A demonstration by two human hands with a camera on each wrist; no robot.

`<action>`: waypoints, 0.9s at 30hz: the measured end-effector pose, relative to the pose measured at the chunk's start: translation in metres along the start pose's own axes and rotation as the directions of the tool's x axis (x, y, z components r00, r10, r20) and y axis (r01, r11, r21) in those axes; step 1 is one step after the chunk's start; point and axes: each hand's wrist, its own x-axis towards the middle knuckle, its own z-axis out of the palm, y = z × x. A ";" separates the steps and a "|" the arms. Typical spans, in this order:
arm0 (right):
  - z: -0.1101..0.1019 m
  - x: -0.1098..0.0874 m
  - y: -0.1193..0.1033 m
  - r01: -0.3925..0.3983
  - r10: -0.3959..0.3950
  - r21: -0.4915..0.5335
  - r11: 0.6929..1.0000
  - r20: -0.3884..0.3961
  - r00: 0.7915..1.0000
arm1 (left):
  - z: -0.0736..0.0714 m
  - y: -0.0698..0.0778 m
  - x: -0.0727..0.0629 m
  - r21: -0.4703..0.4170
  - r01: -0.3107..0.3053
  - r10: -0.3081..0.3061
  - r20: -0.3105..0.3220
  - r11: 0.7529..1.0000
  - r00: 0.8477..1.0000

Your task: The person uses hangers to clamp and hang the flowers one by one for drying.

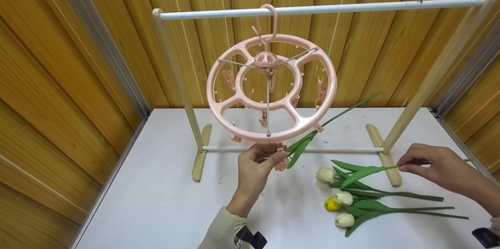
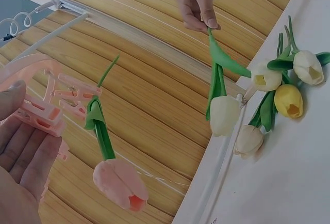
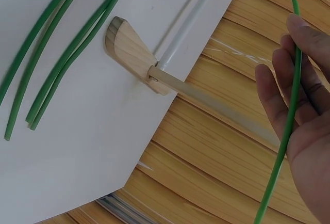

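A round pink clip hanger [image 1: 234, 124] hangs by its hook from the rack's bar. My left hand [image 1: 254, 165] is at its front edge, pinching a pink clip [image 2: 41, 115] between thumb and fingers. Beside it, another clip holds a pink tulip [image 2: 121, 184] by its stem, bloom downward; the hanger hides part of this flower from the head view. Off to the right, my right hand [image 1: 439, 167] grips the green stem [image 3: 296, 79] of a white tulip [image 2: 225, 115] above the table, its bloom pointing away from the hand.
Several white tulips [image 1: 344, 220] and a yellow tulip [image 1: 333, 203] lie on the white table [image 1: 156, 202], stems to the right. The rack's wooden feet [image 1: 202, 155] stand behind them, joined by a low white rod [image 1: 343, 149]. Wood-patterned panels [image 1: 97, 65] enclose the table's back and sides.
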 end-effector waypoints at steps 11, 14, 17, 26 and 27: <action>0.000 0.014 -0.021 0.107 -0.106 0.021 0.994 -0.044 0.993 | 0.000 0.000 -0.001 0.027 0.001 -0.001 0.007 1.000 1.000; 0.000 0.019 -0.028 0.148 -0.146 0.049 0.988 -0.045 0.988 | 0.000 0.000 -0.002 0.021 -0.002 0.002 0.007 1.000 1.000; 0.001 0.023 -0.036 0.176 -0.174 0.079 0.981 -0.041 0.984 | 0.001 0.001 -0.002 0.017 -0.002 0.002 0.005 1.000 1.000; 0.003 0.036 -0.058 0.258 -0.259 0.118 0.959 0.000 0.966 | 0.002 0.004 -0.002 0.002 -0.010 0.010 0.015 1.000 1.000; 0.003 0.038 -0.061 0.263 -0.266 0.121 0.957 0.007 0.964 | 0.003 0.005 -0.002 -0.001 -0.010 0.010 0.017 1.000 1.000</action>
